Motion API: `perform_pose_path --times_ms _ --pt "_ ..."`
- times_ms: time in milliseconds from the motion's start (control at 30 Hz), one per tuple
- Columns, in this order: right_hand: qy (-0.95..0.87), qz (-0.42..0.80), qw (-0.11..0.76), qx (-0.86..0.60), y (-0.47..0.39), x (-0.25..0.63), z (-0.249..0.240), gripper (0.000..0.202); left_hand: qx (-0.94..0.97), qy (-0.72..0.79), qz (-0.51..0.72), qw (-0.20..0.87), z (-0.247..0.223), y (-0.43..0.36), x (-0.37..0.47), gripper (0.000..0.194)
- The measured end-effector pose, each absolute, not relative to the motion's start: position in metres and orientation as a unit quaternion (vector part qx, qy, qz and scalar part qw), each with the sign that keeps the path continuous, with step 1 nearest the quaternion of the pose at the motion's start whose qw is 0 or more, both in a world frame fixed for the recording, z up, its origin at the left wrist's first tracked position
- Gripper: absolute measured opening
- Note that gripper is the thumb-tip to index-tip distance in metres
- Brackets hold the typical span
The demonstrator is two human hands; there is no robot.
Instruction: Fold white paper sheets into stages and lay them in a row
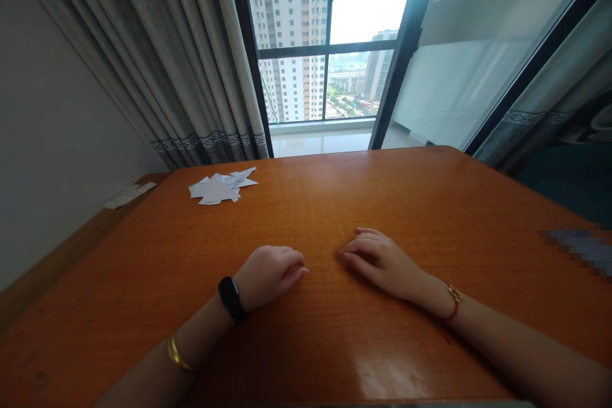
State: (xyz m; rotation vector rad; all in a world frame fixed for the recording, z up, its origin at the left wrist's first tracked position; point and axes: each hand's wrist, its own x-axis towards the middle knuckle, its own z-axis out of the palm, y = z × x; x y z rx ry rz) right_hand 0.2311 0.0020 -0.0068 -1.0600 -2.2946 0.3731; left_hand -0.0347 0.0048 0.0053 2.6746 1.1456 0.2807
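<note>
On the orange-brown wooden table (306, 204), both of my hands rest near the middle with a gap between them. My left hand (271, 274) has its fingers curled in and its thumb close beneath them, with no object showing; a black band and a gold bangle are on that arm. Palm down, my right hand (382, 261) has loosely bent fingers, the thumb a little apart, and holds nothing; a red cord bracelet circles that wrist. A pile of white paper pieces (217, 189) lies at the back left, beyond my left hand.
Pale strips (129, 195) lie on a ledge left of the table. A pixelated patch (581, 248) covers something at the right edge. Behind the table are a grey curtain (191, 64) and a window frame (327, 49), with tall buildings outside.
</note>
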Motion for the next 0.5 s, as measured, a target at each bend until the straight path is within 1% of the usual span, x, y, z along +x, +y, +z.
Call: perform_pose_path --times_ms 500 --pt "-0.861 0.149 0.252 -0.415 0.0024 0.2324 -0.0073 0.013 0.909 0.388 0.091 0.121 0.0039 0.0053 -0.0348 0.02"
